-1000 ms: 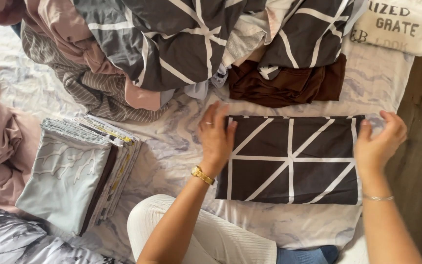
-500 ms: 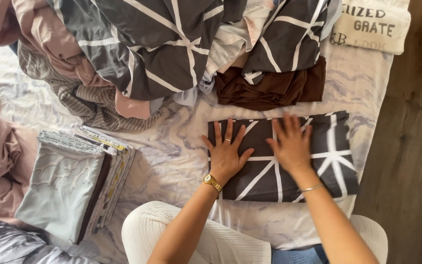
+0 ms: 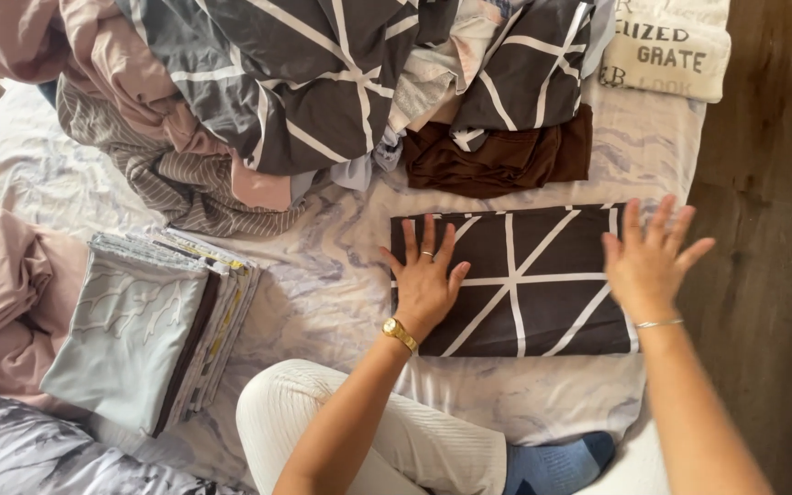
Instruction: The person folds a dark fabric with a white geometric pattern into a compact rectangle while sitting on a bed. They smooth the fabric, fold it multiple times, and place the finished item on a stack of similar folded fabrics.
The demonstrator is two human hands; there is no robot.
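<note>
**Smoothing a folded cloth**

The left hand [image 3: 425, 280] lies flat, fingers spread, on the left end of a dark folded cloth [image 3: 524, 284] with white lines. The right hand [image 3: 645, 261] is open and spread at its right edge. Judged step: flattening the fold. A folded stack [image 3: 144, 325] sits well left; a laundry heap [image 3: 258, 92] lies beyond.

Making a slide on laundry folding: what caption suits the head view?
Left hand and right hand press flat on a folded dark cloth with white lines on a bed.
</note>
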